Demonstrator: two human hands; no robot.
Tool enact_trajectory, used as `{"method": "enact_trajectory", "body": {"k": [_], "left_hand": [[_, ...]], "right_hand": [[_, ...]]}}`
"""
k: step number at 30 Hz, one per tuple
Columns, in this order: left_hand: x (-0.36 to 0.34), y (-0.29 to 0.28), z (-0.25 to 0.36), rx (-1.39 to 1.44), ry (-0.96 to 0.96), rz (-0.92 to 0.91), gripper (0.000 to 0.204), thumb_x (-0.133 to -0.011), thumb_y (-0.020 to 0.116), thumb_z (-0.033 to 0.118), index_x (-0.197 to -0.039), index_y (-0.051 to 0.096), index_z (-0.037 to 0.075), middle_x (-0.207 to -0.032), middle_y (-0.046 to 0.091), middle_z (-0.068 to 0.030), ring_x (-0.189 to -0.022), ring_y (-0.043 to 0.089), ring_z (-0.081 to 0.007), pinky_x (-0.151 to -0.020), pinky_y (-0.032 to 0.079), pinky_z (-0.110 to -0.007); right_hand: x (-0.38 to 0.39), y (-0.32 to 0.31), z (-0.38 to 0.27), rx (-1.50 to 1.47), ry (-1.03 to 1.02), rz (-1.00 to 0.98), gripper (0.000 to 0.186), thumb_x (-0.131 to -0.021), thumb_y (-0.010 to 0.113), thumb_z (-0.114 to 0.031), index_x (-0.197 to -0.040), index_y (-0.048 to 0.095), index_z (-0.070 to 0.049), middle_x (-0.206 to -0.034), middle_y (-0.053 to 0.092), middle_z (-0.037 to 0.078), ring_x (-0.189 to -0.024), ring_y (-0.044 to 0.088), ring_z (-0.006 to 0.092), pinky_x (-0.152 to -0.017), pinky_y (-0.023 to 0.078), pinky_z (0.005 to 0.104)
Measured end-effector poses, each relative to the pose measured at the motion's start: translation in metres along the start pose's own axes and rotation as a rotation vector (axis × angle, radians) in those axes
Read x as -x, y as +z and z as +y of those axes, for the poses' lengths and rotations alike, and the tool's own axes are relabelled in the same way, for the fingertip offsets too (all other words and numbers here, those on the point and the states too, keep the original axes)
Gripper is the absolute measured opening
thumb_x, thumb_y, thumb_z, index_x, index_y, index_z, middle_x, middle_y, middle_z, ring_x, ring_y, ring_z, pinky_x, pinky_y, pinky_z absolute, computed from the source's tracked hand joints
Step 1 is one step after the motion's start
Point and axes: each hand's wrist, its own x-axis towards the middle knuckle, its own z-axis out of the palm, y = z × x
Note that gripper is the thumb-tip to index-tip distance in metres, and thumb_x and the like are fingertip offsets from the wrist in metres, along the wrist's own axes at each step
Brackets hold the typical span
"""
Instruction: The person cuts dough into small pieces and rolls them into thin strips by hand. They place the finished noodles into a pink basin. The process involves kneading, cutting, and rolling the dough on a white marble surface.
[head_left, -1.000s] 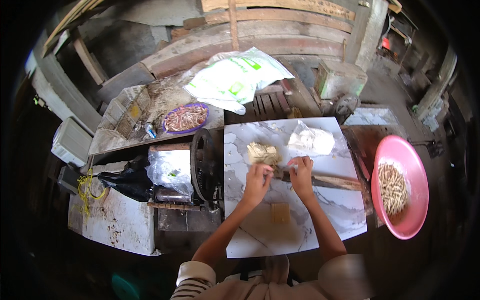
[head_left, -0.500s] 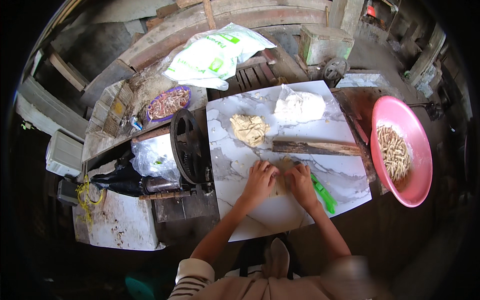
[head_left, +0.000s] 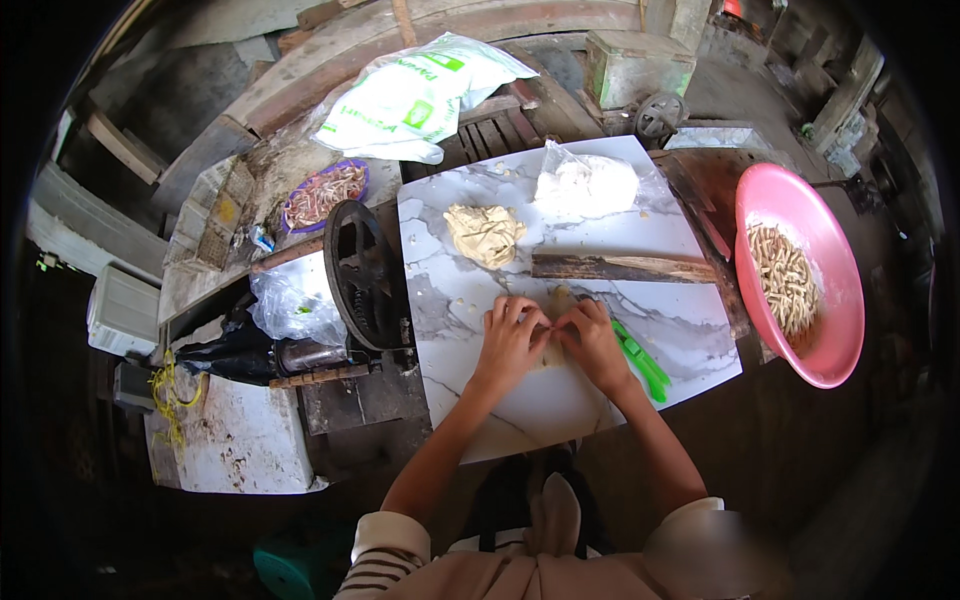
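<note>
My left hand (head_left: 513, 342) and my right hand (head_left: 592, 347) meet over a thin, pale strip of dough (head_left: 549, 356) on the marble-patterned board (head_left: 470, 410). Both sets of fingertips are pinched together at the strip, and whatever lies right between them is mostly hidden. A bit of the same pale dough shows just beyond my fingers. Beside my right hand lies a bright green plastic-handled tool (head_left: 641, 362). Farther off on the board are a yellowish dough lump (head_left: 484, 235), a clear bag of white flour (head_left: 587, 184) and a rough wooden bar (head_left: 622, 267).
On the right, a tilted pink basin (head_left: 835, 270) holds slim floured strips. To the left stand a machine with a dark handwheel (head_left: 362, 275) and a clear plastic bag (head_left: 298, 300). A purple-rimmed basket (head_left: 325, 197) and a white-and-green sack (head_left: 415, 95) sit beyond.
The whole view has shifted slightly, so the board appears higher. My fingertips have come closer together over the dough strip, and my left hand's fingers are more curled.
</note>
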Motion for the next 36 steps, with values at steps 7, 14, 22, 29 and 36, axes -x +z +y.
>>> {"method": "enact_trajectory", "body": {"k": [7, 14, 22, 29, 36], "left_hand": [[0.008, -0.023, 0.025, 0.070, 0.055, 0.096, 0.015, -0.073, 0.072, 0.008, -0.083, 0.062, 0.010, -0.101, 0.056, -0.0025, -0.101, 0.048, -0.0256, -0.085, 0.040, -0.038], [-0.035, -0.050, 0.094, 0.409, 0.102, 0.157, 0.015, -0.074, 0.071, 0.001, -0.083, 0.061, 0.007, -0.088, 0.065, -0.0049, -0.088, 0.058, -0.0217, -0.083, 0.042, -0.033], [-0.127, 0.010, 0.211, 0.696, 0.150, 0.204, 0.015, -0.076, 0.069, -0.001, -0.090, 0.065, 0.004, -0.087, 0.065, -0.0056, -0.084, 0.060, -0.0153, -0.078, 0.044, -0.028], [-0.228, 0.124, 0.321, 0.513, 0.465, 0.060, 0.012, -0.079, 0.066, 0.004, -0.091, 0.067, 0.006, -0.086, 0.067, -0.0059, -0.081, 0.061, -0.0191, -0.077, 0.046, -0.031], [-0.314, 0.264, 0.366, 0.167, 0.487, -0.151, 0.012, -0.079, 0.068, 0.016, -0.088, 0.066, 0.009, -0.092, 0.069, -0.0082, -0.089, 0.064, -0.0223, -0.081, 0.051, -0.038]], "right_hand": [[0.020, -0.036, -0.029, -0.028, 0.020, 0.086, 0.015, -0.072, 0.070, -0.003, -0.085, 0.063, -0.006, -0.090, 0.057, 0.010, -0.090, 0.051, 0.0297, -0.081, 0.043, 0.0398], [0.035, -0.142, -0.039, -0.022, 0.100, 0.287, 0.014, -0.074, 0.072, -0.003, -0.085, 0.065, -0.005, -0.086, 0.062, 0.008, -0.084, 0.056, 0.0246, -0.071, 0.045, 0.0339], [0.079, -0.327, 0.030, 0.076, 0.299, 0.505, 0.010, -0.077, 0.069, -0.004, -0.085, 0.063, -0.002, -0.083, 0.062, 0.009, -0.080, 0.056, 0.0233, -0.068, 0.044, 0.0321], [0.093, -0.452, 0.166, 0.374, 0.134, 0.530, 0.010, -0.073, 0.069, -0.001, -0.081, 0.062, -0.001, -0.078, 0.062, 0.011, -0.074, 0.057, 0.0269, -0.066, 0.046, 0.0361], [0.059, -0.458, 0.309, 0.643, 0.332, 0.255, 0.009, -0.077, 0.064, -0.010, -0.083, 0.060, -0.005, -0.086, 0.063, 0.011, -0.093, 0.059, 0.0265, -0.081, 0.046, 0.0394]]}}
